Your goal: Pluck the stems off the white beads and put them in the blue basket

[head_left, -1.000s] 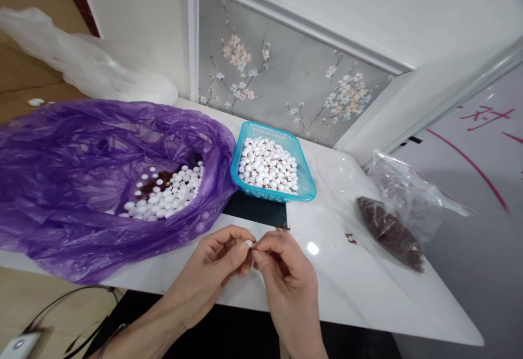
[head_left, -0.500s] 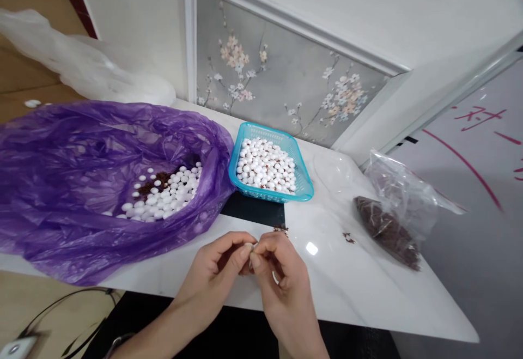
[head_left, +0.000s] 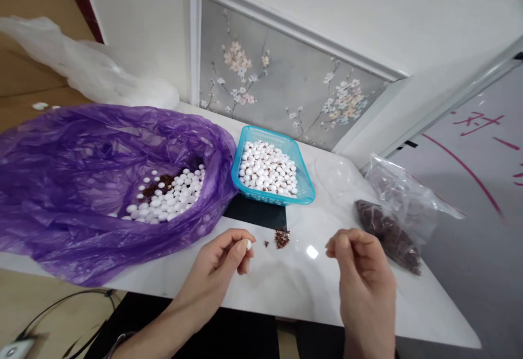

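Observation:
A small white ball [head_left: 248,244] is pinched between the thumb and fingers of my left hand [head_left: 216,272], over the front of the white table. To the right, my right hand [head_left: 363,283] is closed with thumb and fingertips together; whatever they may hold is too small to make out. Between the hands and a little beyond them lies a small pile of reddish-brown bits [head_left: 281,238]. A blue basket [head_left: 304,184] behind the pile holds many white balls mixed with brown bits. More white balls and brown bits lie inside the open purple bag [head_left: 81,157] at the left.
A clear plastic bag of brown bits [head_left: 388,228] lies at the table's right. Behind the basket, a framed flower panel [head_left: 281,70] stands against the wall. A whiteboard [head_left: 469,184] with red writing is at the far right, and white plastic [head_left: 102,73] is at the back left.
My right hand has moved away to the right from my left hand, which stays nearly in place with the white ball. The brown pile between them now shows more fully.

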The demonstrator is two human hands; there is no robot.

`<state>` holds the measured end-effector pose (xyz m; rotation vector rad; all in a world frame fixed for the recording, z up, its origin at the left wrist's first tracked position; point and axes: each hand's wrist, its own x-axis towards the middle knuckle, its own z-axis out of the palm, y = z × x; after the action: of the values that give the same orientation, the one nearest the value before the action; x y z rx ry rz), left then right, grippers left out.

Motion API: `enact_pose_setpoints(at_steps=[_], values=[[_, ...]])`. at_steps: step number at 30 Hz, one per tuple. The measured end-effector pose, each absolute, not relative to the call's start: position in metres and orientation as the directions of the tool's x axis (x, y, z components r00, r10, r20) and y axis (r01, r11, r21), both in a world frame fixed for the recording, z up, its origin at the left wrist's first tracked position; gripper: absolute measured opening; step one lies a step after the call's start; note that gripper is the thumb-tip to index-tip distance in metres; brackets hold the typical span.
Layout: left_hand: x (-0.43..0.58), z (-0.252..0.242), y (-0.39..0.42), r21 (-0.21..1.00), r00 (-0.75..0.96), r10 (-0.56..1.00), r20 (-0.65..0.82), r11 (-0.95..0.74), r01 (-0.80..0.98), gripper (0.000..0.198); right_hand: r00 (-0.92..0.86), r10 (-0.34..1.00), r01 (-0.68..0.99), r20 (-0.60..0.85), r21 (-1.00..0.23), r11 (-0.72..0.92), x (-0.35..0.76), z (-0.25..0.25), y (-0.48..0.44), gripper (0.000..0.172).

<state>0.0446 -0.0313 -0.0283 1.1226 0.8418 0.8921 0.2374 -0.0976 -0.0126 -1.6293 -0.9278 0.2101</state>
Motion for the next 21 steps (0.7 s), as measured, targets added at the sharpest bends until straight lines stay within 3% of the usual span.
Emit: enact_pose_setpoints(at_steps=[2, 4, 8, 13, 18, 21], values=[[0.045, -0.028, -0.03, 0.969, 0.431, 0.896, -0.11, 0.193, -0.154, 0.019, 0.732, 0.585, 0.56, 0.348, -0.798, -0.226, 0.258, -0.028, -0.1, 0.024], [0.045, -0.03, -0.029, 0.968, 0.446, 0.888, -0.111, 0.198, -0.154, 0.023, 0.731, 0.61, 0.581, 0.307, -0.749, -0.32, 0.268, -0.044, -0.103, 0.033], [0.043, -0.037, -0.027, 0.962, 0.466, 0.88, -0.092, 0.199, -0.185, 0.026, 0.675, 0.688, 0.589, 0.266, -0.756, -0.286, 0.256, -0.065, -0.107, 0.04], [0.047, -0.027, -0.027, 0.968, 0.38, 0.919, -0.108, 0.184, -0.171, 0.022, 0.73, 0.642, 0.498, 0.234, -0.825, -0.267, 0.246, -0.067, -0.105, 0.037], [0.069, 0.006, 0.002, 0.993, 0.325, 0.938, 0.121, -0.116, -0.034, 0.017, 0.685, 0.688, 0.536, 0.242, -0.806, -0.25, 0.25, -0.067, -0.106, 0.029], [0.089, 0.021, 0.034, 0.912, 0.317, 0.895, 0.315, -0.378, 0.161, 0.021, 0.604, 0.737, 0.618, 0.303, -0.761, -0.194, 0.249, -0.068, -0.106, 0.028]])
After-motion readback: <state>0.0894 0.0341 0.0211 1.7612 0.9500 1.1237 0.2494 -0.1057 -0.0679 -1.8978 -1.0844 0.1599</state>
